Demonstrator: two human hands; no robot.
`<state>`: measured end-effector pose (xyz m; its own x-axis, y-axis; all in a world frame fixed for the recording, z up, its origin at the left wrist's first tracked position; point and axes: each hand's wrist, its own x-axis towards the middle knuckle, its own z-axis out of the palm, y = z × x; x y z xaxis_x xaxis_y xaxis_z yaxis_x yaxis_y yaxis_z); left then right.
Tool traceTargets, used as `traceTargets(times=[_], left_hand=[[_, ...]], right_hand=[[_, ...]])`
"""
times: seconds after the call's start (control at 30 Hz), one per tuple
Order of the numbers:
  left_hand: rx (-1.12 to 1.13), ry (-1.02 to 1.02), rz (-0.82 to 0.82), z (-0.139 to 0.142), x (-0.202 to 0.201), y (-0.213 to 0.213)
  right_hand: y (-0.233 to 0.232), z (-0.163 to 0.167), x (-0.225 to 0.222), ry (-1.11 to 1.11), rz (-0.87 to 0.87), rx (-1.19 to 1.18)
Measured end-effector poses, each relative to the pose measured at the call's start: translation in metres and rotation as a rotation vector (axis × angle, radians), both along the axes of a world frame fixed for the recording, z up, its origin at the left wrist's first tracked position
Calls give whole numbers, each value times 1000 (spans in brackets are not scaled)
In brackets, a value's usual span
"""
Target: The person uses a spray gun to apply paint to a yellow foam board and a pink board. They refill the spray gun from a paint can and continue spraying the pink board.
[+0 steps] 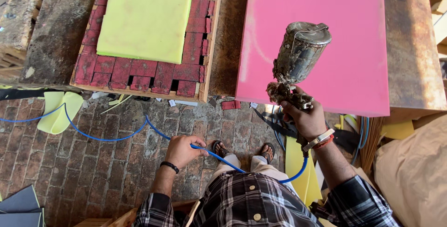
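My right hand (305, 119) grips a grimy metal spray gun (297, 61) with a cup on top, held over the near edge of a pink foam sheet (321, 36) lying on the workbench. My left hand (182, 149) is closed around the blue air hose (107, 138), which runs from the left across the brick floor, through that hand, and loops up to the gun. A yellow-green foam square (145, 19) rests on a red woven seat frame (195, 73) to the left.
The stained workbench (414, 45) spans the top. Yellow foam scraps (58, 110) lie on the brick floor at left and near my right leg. Dark grey sheets (21, 206) sit at the bottom left. A tan sack (414, 171) fills the right side.
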<state>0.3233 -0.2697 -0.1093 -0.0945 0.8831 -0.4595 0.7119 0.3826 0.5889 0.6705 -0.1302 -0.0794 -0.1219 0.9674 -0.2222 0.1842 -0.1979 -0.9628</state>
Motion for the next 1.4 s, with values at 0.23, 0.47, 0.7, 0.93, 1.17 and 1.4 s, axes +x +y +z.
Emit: traceTargets(times=[0.23,0.47,0.7,0.93,1.17,1.4], left_hand=[[-11,11,-130,-3,2,9],[-10,49,-300,-5,19,23],[-169,6,-255,-6,50,36],[-9,30,-378,-12,115,50],[-146,36,-375,-19,188,58],[-124,6,-408,-28,247,58]], right_hand=[[-31,-6,0,58,-9,-86],[-60,-9,16,20,-166,-132],[-80,-2,62,-67,-299,-114],[-82,-8,136,-30,-412,-73],[-89,-10,215,45,-477,-44],[-93,-8,287,-23,-557,-24]])
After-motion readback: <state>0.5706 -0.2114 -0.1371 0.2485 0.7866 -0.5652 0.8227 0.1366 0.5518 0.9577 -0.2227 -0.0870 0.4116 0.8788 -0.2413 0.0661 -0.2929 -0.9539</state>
